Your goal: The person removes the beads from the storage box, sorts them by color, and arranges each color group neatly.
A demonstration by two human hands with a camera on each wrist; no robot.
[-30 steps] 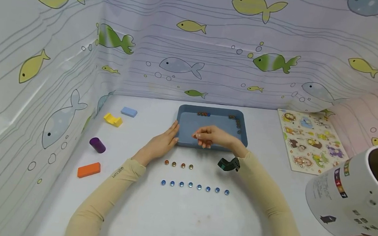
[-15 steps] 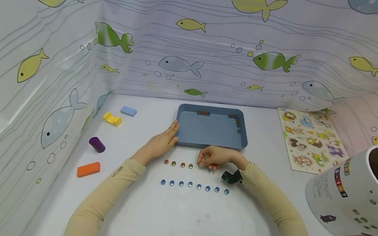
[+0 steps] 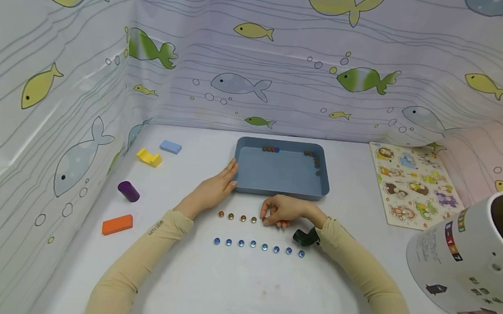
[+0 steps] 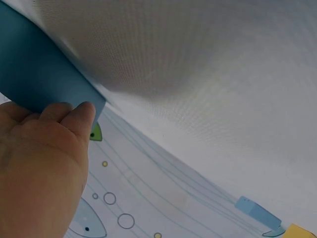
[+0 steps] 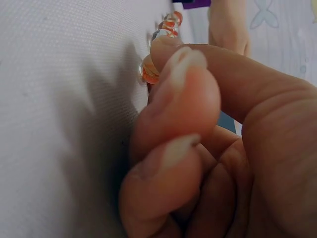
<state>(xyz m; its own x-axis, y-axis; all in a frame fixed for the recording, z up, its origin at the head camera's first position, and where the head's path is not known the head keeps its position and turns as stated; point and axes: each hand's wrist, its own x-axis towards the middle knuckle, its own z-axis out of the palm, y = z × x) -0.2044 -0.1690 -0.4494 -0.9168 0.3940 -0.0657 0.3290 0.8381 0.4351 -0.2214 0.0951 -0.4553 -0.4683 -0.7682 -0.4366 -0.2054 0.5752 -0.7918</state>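
Note:
My right hand [image 3: 284, 211] is low over the table in front of the tray, its thumb and index finger pinching an orange-and-clear glass marble [image 5: 150, 70] down at the tabletop. This spot is the right end of a short row of orange and amber marbles [image 3: 243, 218]. Closer to me runs a longer row of blue marbles [image 3: 253, 244]. My left hand [image 3: 211, 192] lies with fairly straight fingers along the left wall of a blue-grey tray [image 3: 279, 193]; in the left wrist view its fingertips touch the tray's outside [image 4: 54, 69]. Several marbles [image 3: 271, 149] line the tray's back and right sides.
At left lie a blue block [image 3: 170, 146], a yellow notched block [image 3: 149, 158], a purple cylinder [image 3: 128, 191] and an orange block [image 3: 117, 225]. At right are an animal picture board [image 3: 415, 189] and a big white bucket [image 3: 460, 267]. A fish-print curtain [image 3: 259, 54] encloses the back.
My right hand came from over the tray toward me, carrying the marble down to the table at the row's right end. The left hand stays at the tray's side.

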